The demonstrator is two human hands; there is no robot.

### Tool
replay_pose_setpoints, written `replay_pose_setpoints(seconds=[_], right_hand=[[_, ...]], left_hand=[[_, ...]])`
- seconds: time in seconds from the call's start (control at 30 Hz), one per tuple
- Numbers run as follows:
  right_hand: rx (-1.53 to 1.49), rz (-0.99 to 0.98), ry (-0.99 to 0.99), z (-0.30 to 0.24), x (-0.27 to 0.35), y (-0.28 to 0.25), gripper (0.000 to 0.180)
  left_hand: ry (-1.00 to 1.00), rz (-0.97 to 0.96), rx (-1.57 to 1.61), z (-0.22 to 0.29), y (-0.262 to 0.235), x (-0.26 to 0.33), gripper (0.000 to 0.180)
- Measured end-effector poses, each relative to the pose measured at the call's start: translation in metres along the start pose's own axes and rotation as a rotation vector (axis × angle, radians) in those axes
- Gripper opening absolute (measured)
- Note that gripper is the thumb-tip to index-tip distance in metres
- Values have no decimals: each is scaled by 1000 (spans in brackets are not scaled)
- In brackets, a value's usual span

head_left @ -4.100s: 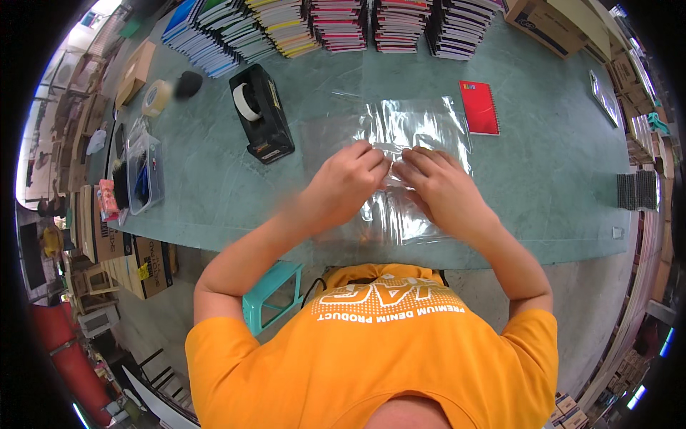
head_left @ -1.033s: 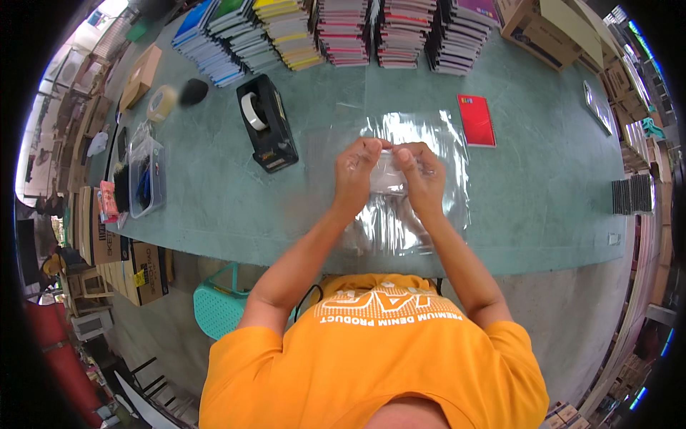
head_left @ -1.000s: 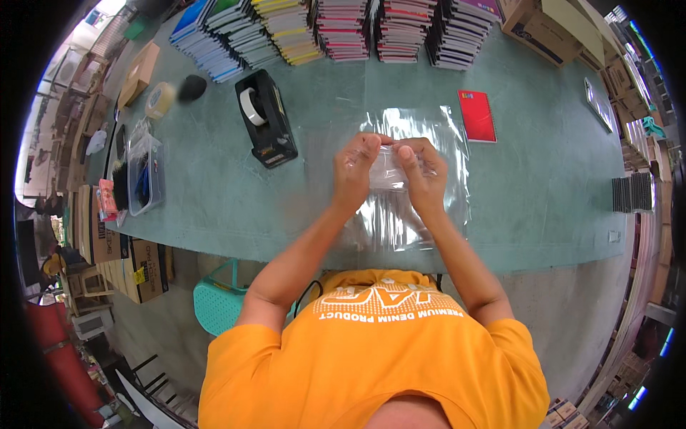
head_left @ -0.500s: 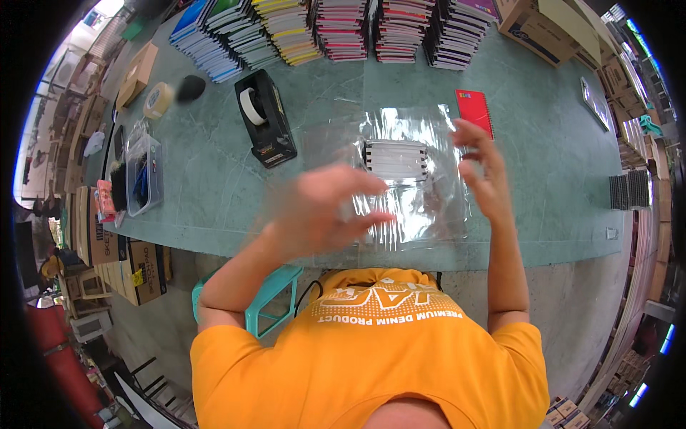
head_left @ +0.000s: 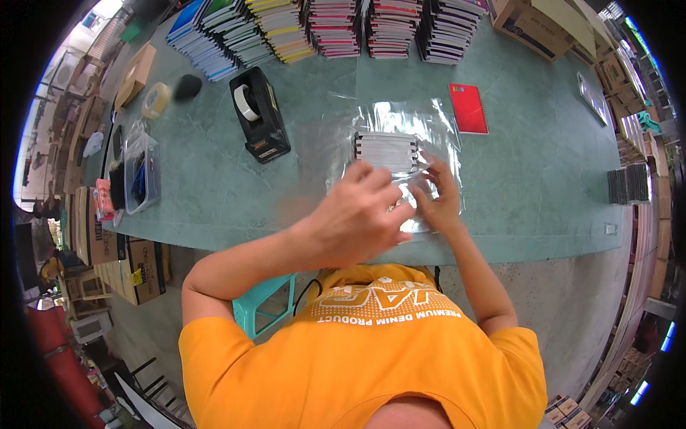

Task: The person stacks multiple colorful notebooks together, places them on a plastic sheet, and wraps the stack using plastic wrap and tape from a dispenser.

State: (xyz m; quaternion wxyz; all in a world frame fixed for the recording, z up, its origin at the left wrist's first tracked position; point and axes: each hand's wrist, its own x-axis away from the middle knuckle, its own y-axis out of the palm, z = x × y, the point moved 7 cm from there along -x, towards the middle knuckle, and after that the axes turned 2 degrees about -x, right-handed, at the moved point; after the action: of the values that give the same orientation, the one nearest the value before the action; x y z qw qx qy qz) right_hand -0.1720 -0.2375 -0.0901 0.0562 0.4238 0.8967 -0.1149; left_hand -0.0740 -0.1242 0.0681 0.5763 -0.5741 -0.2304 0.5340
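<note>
A small stack of spiral notebooks [head_left: 386, 151] with pale edges and black bindings lies on a glossy clear plastic film [head_left: 436, 114] spread over the table. Just below the stack's near edge, my left hand [head_left: 364, 214] is curled above the film, fingertips drawn together; whatever they pinch is hidden. My right hand [head_left: 441, 200] rests by the stack's right near corner, touching the film, with thumb and forefinger apart. A red spiral notebook [head_left: 469, 109] lies beyond the film's far right corner.
A black tape dispenser [head_left: 261, 118] stands left of the film. Colour-sorted notebook stacks [head_left: 332, 28] line the far edge. At the left are a tape roll [head_left: 156, 100] and a clear plastic bin [head_left: 143, 175]; an open carton [head_left: 536, 28] stands far right. A turquoise stool [head_left: 250, 311] is below.
My hands have come down and closer together over the near part of the film. The left moved rightward and its fingers curled; the right moved left and nearer, to the stack's corner.
</note>
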Motion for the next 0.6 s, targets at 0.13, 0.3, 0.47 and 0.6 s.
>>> replay_pose_setpoints(seconds=[0.13,0.3,0.47,0.6], right_hand=[[256,101,-400,-54,-12,4,72],[609,-291,-533,-119,-51,15,29],[376,-349,-589,-139,-44,18,12],[124,-7,-364,-104,-38,-26,20]], left_hand=[[-114,162,-322,-57,-16,-22,18],[-379,385,78,-102,-58,-35,22],[-75,-102,-254,-90,16,-45,23],[-439,438,-2,-122,-38,-45,26]])
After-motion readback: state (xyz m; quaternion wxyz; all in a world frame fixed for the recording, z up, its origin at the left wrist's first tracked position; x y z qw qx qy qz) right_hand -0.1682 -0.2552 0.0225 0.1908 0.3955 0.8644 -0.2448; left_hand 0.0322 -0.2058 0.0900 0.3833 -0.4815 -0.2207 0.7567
